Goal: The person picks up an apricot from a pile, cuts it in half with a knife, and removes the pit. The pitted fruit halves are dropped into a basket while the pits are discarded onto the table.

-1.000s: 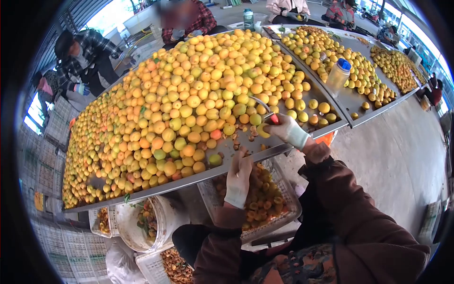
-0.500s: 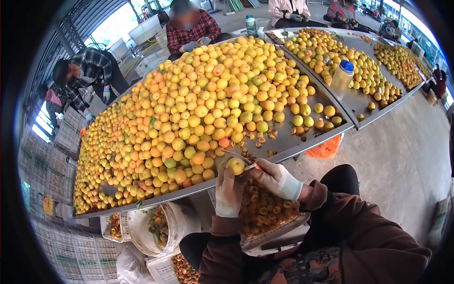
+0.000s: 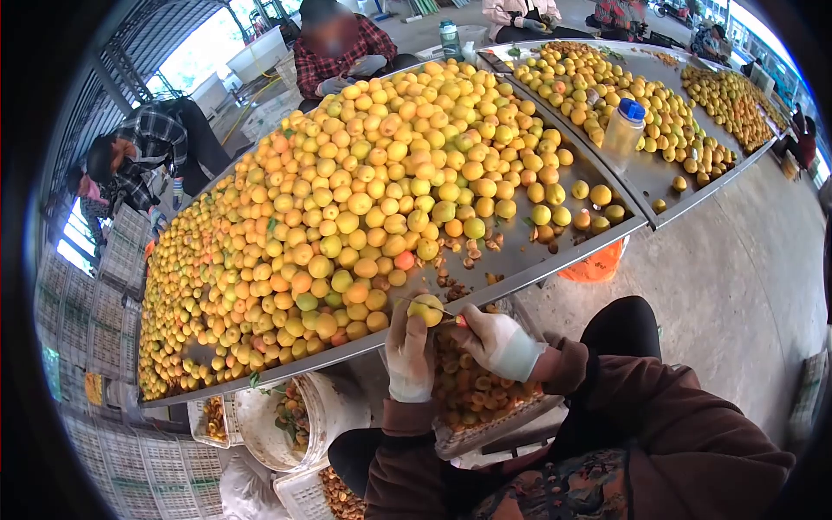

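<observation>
My left hand [image 3: 411,357], in a pale work glove, is closed around a yellow apricot [image 3: 425,309] just off the front edge of the metal table. In my gloved right hand [image 3: 504,345] is a small knife [image 3: 458,321] with a reddish handle. Its thin blade lies against the apricot; how deep it cuts I cannot make out. Below both hands, a crate [image 3: 511,418] holds many split apricot halves [image 3: 472,390]. A big heap of whole apricots [image 3: 347,221] covers much of the table just ahead.
The metal table's raised rim [image 3: 347,351] runs right in front of my hands. Left of my knee stand a white bucket [image 3: 334,416] and a crate of brown pits [image 3: 299,496]. A blue-capped bottle [image 3: 624,130] stands far right. A co-worker [image 3: 342,52] sits opposite.
The knife has moved from beside the apricot to across it, its blade now against the fruit. My right hand has shifted slightly down, and the view has moved a little.
</observation>
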A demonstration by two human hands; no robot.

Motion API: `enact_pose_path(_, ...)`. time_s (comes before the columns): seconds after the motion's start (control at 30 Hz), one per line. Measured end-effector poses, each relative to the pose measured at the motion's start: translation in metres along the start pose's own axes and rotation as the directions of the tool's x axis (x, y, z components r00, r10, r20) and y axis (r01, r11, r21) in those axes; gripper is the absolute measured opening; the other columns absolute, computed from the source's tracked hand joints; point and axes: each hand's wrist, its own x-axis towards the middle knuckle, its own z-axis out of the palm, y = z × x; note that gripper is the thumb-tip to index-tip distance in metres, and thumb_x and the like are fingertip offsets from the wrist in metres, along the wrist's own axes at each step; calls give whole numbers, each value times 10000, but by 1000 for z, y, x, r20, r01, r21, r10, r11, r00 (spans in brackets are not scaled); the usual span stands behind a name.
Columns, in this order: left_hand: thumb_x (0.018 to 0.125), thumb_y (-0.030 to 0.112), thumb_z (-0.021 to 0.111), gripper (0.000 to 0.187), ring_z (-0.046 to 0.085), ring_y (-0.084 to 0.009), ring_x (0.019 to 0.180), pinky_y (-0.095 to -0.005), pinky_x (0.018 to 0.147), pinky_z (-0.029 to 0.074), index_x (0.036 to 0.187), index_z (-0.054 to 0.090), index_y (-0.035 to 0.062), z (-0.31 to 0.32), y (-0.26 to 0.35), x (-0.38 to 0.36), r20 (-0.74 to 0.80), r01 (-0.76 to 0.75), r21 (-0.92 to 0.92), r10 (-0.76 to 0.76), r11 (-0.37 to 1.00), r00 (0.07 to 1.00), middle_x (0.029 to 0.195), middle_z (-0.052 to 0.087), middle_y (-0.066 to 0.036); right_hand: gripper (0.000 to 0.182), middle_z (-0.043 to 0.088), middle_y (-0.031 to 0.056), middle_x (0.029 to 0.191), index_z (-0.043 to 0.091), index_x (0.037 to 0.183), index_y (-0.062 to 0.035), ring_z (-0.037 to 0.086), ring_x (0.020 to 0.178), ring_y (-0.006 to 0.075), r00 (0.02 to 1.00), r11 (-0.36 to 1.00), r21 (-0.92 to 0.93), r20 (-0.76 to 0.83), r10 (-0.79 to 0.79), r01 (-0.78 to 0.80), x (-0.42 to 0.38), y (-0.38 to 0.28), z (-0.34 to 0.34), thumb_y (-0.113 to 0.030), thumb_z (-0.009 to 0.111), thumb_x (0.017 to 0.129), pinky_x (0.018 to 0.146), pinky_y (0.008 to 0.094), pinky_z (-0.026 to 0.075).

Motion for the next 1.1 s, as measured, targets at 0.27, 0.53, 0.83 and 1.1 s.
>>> enact_pose_path(0.27,998,396,553,519,561,-172,1066,-324,949,445,1306,492,-18,9,5,-1,-52,-36,279,53,960,997,1150,597,-70,279,659,229,834,454,1120,-61,638,807,446,998,1000,9,-62,-6,7,6,1,12,-270,553,963,646,516,502)
enact_pose_path(0.53,1003,375,545,440,581,-184,982,-320,863,484,1284,523,38,13,-6,11,-206,12,133,16,991,978,1139,609,-87,306,654,252,853,447,1149,-67,627,831,461,997,999,15,-60,51,-50,11,14,23,-276,558,955,682,533,498)
enact_pose_path(0.83,1034,414,449,453,585,-178,873,-311,751,492,1339,467,80,24,-6,10,-303,5,-137,-46,991,952,965,630,-91,290,640,248,814,457,1104,-41,618,808,462,997,996,-19,-13,82,-82,14,23,41,-281,549,968,659,514,493)
enact_pose_path(1.1,1033,384,482,443,574,-157,929,-279,824,479,1302,473,33,0,-16,13,-153,171,-172,-198,970,968,1044,617,-70,305,643,267,847,442,1124,-45,614,846,477,997,997,43,-47,66,-64,13,23,36,-266,557,949,698,535,488)
